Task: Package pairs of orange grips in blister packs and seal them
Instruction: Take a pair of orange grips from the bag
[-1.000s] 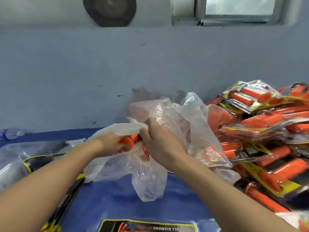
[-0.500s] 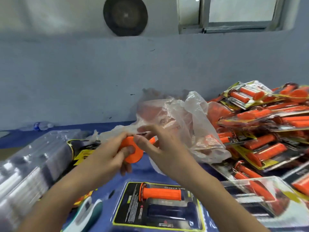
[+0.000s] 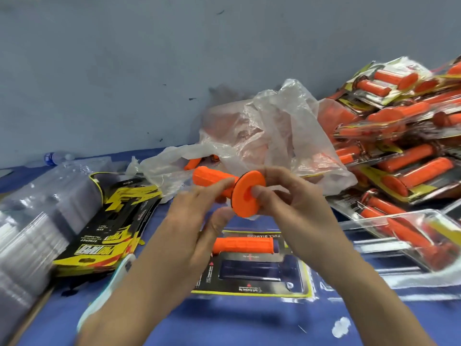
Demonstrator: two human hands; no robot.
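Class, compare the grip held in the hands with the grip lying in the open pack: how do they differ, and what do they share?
The held grip is in the air, pinched by the left hand and right hand; the pack grip lies in a cavity of the pack. The held grip turns its flange towards the camera; the pack grip shows side-on. Both are orange.

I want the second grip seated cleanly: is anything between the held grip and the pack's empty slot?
Nothing visible. The held grip is over the open blister pack; its lower slot lies bare, the other grip fills only the upper slot. The left hand hides the pack's left edge.
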